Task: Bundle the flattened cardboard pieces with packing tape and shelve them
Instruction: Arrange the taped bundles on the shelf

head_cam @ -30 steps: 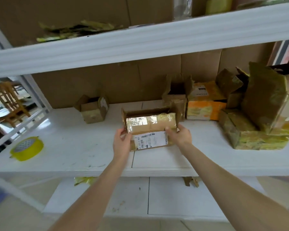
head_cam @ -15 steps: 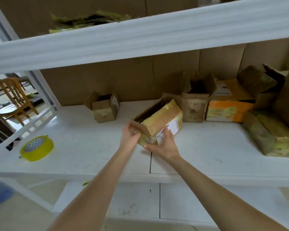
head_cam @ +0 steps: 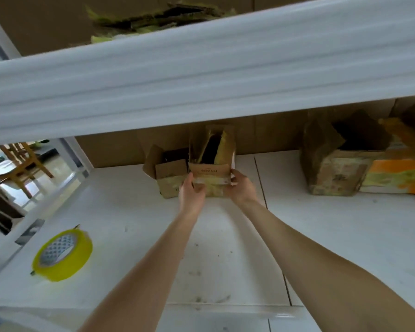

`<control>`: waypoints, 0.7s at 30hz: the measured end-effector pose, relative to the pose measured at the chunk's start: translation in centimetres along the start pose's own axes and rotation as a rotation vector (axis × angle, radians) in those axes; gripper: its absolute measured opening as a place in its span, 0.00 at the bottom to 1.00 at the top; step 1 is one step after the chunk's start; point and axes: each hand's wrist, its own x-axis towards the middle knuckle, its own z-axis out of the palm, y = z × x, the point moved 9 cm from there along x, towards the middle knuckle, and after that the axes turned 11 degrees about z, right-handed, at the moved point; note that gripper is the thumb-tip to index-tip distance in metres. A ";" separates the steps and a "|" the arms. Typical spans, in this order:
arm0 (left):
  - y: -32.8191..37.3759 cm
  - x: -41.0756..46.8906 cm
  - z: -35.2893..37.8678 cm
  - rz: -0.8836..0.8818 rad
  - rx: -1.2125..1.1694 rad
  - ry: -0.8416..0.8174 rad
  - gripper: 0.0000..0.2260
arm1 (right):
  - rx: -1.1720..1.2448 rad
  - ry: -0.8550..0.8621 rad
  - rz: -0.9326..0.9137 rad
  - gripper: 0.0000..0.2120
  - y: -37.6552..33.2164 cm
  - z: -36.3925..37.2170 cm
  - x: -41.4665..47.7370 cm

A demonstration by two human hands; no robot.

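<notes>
Brown tape-streaked cardboard box (head_cam: 211, 161) is coming up on end now. A moment ago it was tilting label-outward, and now its open mouth is pointing up, just beside the small open cardboard carton (head_cam: 168, 173) on the white shelf (head_cam: 321, 236). Not flattened yet, I'd say. The yellow roll of packing tape (head_cam: 62, 255) is lying untouched, well to the left. Left hand (head_cam: 192, 192) and right hand (head_cam: 241, 188) are both clasping the box's lower corners, fingers curling round.

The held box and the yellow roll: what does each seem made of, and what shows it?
Held box: matte brown cardboard, creased flaps, glossy yellowish tape patches. Yellow roll: probably plastic packing tape, shiny, translucent, wound in a ring.
</notes>
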 end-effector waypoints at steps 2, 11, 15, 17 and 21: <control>0.1 0.8 -1.2 0.015 0.080 0.076 0.20 | 0.095 -0.141 -0.035 0.27 -1.4 2.1 0.0; 9.1 -0.3 8.8 0.367 0.035 0.035 0.23 | 0.105 0.558 0.033 0.15 4.3 -13.5 -2.2; 13.1 -1.0 17.9 0.302 -0.065 -0.265 0.44 | 0.184 0.821 0.017 0.18 7.3 -23.2 -5.0; 15.1 -1.4 21.2 0.266 -0.102 -0.329 0.49 | 0.251 0.920 0.024 0.24 8.1 -27.8 -5.6; 18.9 -1.4 25.9 0.188 -0.087 -0.320 0.52 | 0.271 0.632 0.171 0.33 9.2 -32.2 -1.4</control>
